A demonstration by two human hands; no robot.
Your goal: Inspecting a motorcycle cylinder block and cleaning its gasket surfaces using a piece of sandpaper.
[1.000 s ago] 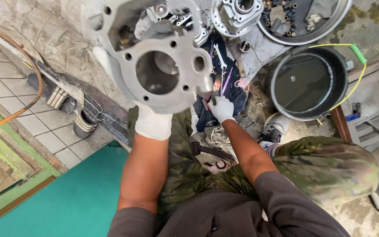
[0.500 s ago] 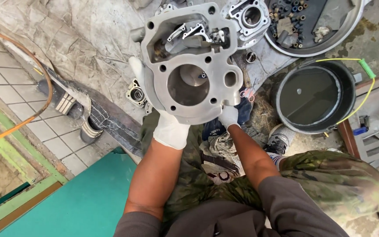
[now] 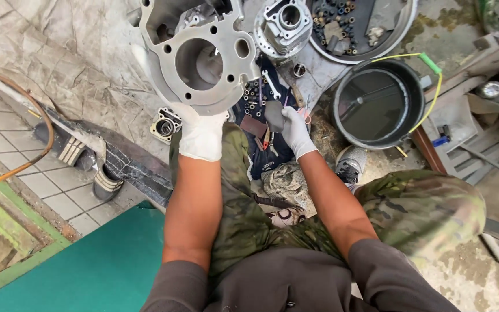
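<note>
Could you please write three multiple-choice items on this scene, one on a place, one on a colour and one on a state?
1. Where does the black bucket stand?
A. to the right of the engine cylinder
B. on the green mat
C. on the tiled floor at the left

2. What colour are the gloves on both hands?
A. blue
B. white
C. black

3. What is the left hand doing?
A. resting on a knee
B. hanging free
C. gripping the engine cylinder at its lower edge

Answers: 1 A, the bucket sits at the right, past the right hand. 2 B, both gloves are white. 3 C, its fingers close on the cylinder's lower edge.
</note>
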